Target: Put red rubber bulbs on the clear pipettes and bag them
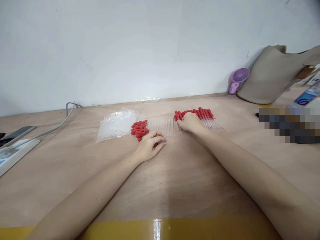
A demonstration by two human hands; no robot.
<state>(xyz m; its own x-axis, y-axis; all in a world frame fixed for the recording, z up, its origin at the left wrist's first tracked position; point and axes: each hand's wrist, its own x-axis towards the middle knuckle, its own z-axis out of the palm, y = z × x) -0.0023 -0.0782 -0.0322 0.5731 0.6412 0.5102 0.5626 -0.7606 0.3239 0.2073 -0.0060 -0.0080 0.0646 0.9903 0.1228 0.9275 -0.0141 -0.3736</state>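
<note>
1. Head view: left hand [151, 145] lies loosely curled on the wooden bench [175, 180], fingertips at the near ends of the row of clear glass tubes [162, 126]. Can't tell if it pinches one.
2. Pile of loose red rubber bulbs [139, 129] sits just left of the tubes, with clear plastic bags [117, 125] beyond.
3. Right hand [190, 122] is curled onto the left end of the fanned row of red-bulbed glass droppers [207, 117]. Grip is hidden.
4. My call: glass rolls, so keep the rows flat and parallel, lift one piece at a time, and hold near the bulb end.

matt wooden table [175, 180], clear glossy plastic bags [117, 125], red rubber-topped clear droppers [205, 118], beige cloth bag [270, 76]
</note>
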